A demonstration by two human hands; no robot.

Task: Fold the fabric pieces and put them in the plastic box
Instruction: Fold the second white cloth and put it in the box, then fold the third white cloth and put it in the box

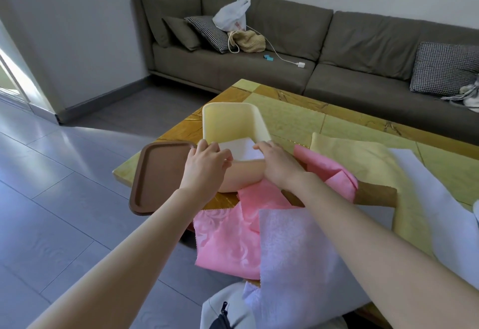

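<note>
A cream plastic box [228,119] stands open on the table's near left corner. A folded white fabric piece [242,148] lies inside it at the near end. My left hand [206,164] and my right hand [278,164] are both at the box's near rim, fingers curled on the white piece's two ends. Unfolded pieces lie nearer to me: a pink one [233,230], a pale lilac one [298,251], a yellow one [363,163] and a white one [427,199].
The brown lid [158,173] lies left of the box, overhanging the table edge. The yellow-green table [324,119] stretches to the right. A grey sofa [337,51] with cushions and bags stands behind. Grey floor lies to the left.
</note>
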